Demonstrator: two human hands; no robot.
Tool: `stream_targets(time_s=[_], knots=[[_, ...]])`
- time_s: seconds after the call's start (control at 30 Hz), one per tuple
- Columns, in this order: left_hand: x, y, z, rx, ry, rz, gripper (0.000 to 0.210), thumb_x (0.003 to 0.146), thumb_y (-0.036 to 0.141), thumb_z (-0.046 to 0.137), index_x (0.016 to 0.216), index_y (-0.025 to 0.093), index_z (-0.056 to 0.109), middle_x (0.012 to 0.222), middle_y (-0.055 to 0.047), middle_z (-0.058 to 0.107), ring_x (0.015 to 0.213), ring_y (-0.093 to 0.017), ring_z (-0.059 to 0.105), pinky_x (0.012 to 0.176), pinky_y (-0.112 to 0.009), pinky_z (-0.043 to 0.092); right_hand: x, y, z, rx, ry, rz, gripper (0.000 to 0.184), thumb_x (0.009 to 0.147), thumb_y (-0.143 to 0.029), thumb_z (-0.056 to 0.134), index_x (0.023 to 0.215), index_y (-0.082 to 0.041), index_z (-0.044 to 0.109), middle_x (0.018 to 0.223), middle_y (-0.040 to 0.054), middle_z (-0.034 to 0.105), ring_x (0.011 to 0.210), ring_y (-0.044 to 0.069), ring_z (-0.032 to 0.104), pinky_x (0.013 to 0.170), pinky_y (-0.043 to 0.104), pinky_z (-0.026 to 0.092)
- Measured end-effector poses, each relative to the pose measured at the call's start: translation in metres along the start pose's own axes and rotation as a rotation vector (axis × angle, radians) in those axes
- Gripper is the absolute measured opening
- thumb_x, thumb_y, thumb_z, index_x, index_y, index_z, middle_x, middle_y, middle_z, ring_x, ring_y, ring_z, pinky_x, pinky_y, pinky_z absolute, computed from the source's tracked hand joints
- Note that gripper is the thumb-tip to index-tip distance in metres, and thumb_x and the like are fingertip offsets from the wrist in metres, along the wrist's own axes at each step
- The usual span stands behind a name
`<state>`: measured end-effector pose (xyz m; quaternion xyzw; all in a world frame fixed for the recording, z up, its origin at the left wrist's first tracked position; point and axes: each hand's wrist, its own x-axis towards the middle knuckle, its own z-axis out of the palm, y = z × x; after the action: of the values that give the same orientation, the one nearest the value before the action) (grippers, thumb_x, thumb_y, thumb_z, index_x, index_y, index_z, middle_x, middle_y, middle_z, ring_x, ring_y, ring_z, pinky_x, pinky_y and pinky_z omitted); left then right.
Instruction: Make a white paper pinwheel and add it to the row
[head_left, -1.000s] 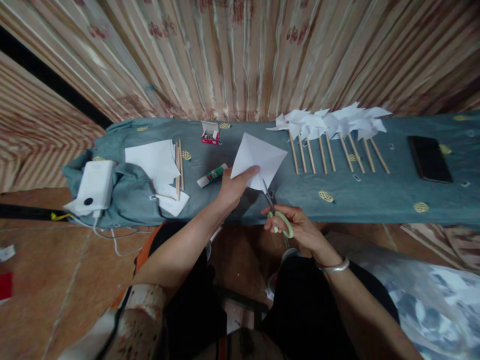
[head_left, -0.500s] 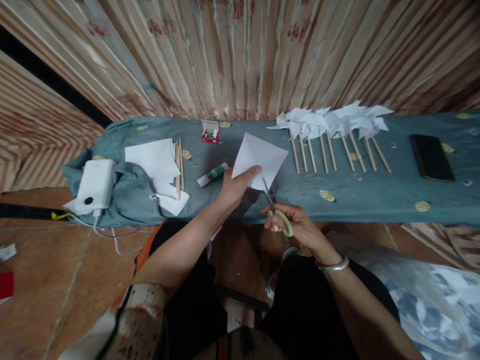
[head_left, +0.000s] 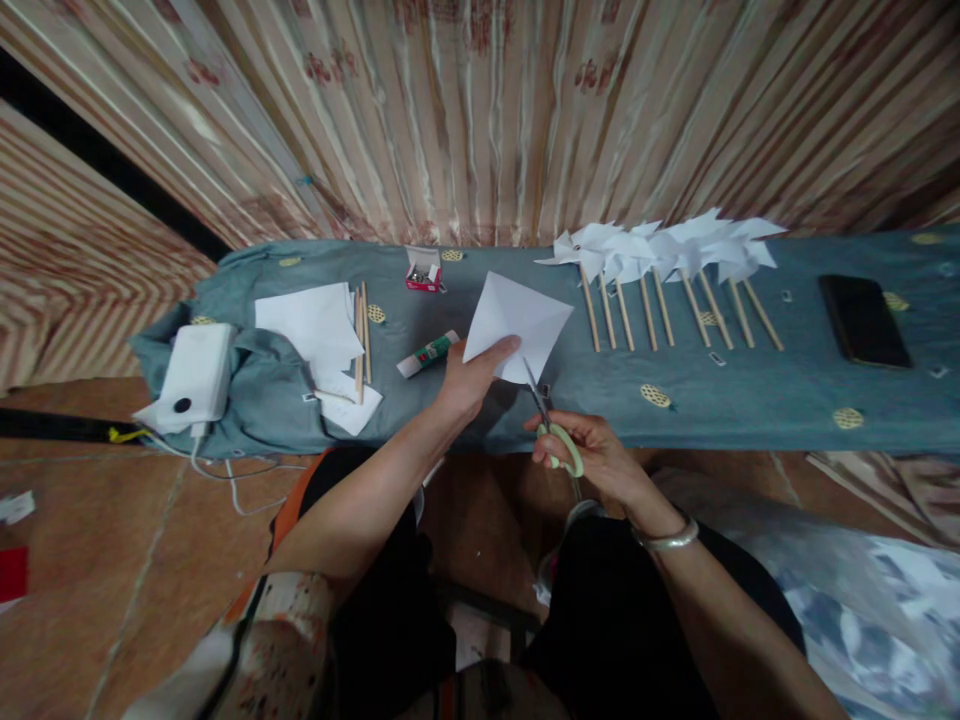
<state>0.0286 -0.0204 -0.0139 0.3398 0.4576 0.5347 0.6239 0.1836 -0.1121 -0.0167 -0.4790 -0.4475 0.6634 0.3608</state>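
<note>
Left hand point(head_left: 472, 378), item one on my feed: closed in a pinch, thumb lying over the top face and the other fingers mostly hidden beneath, with hold of a square of white paper point(head_left: 517, 312) that shows crease lines. I place this square above the middle of the near half of the table, one corner pointing away and one toward the person. Right hand point(head_left: 600, 455): curled about the pale green handles of a pair of scissors point(head_left: 541, 404), whose blades reach the paper's near corner; how wide the blades stand I cannot tell. On that wrist, one silver-coloured bangle point(head_left: 671, 537). Just beside the left hand, one green and white glue stick point(head_left: 429, 354), lying aslant. Beyond it, one small red box point(head_left: 424, 277), lid up, small metallic pieces inside. Farther left, I count two loose wooden sticks point(head_left: 367, 335), next to white sheets point(head_left: 304, 318) and a smaller paper piece point(head_left: 352, 410). At the left end, one white device point(head_left: 196, 372) with a cable plugged in. Right of the paper, a row of white paper pinwheels point(head_left: 667, 250), heads overlapping, nine sticks by my count pointing toward the person. Farther right, one dark phone-like slab point(head_left: 865, 320). Under all, a grey-green cloth point(head_left: 735, 400); behind, a pleated striped curtain point(head_left: 465, 130).
</note>
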Motion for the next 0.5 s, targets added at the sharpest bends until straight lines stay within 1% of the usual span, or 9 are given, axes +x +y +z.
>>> stream_targets(time_s=[0.23,0.4,0.5], knots=[[0.0003,-0.0016,-0.0028,0.002,-0.01,-0.007,0.027,0.056,0.036,0.084,0.076,0.023,0.071,0.086,-0.007,0.075,0.09,-0.03,0.069,0.072,-0.04,0.053,0.0008,0.0,0.0015,0.006,0.014,-0.013,0.042,0.06,-0.053,0.082,0.081,-0.018,0.069,0.058,-0.0025,0.064,0.047,0.007,0.055,0.044,0.018,0.046],[0.0016,-0.0015,-0.0033,0.015,-0.007,-0.007,0.023,0.057,0.034,0.082,0.073,0.023,0.071,0.087,-0.006,0.075,0.091,-0.03,0.068,0.076,-0.039,0.053,0.0007,-0.0005,0.0017,0.006,0.013,-0.014,0.04,0.061,-0.051,0.082,0.08,-0.018,0.069,0.055,-0.0035,0.063,0.045,0.007,0.054,0.044,0.018,0.045],[0.0014,0.0008,-0.003,0.01,-0.014,-0.032,0.017,0.056,0.031,0.079,0.068,0.024,0.069,0.082,-0.004,0.074,0.084,-0.027,0.068,0.074,-0.037,0.053,0.0,-0.0008,0.0011,0.014,0.014,0.001,0.039,0.061,-0.049,0.082,0.081,-0.018,0.069,0.056,-0.0036,0.063,0.046,0.007,0.054,0.045,0.018,0.045]])
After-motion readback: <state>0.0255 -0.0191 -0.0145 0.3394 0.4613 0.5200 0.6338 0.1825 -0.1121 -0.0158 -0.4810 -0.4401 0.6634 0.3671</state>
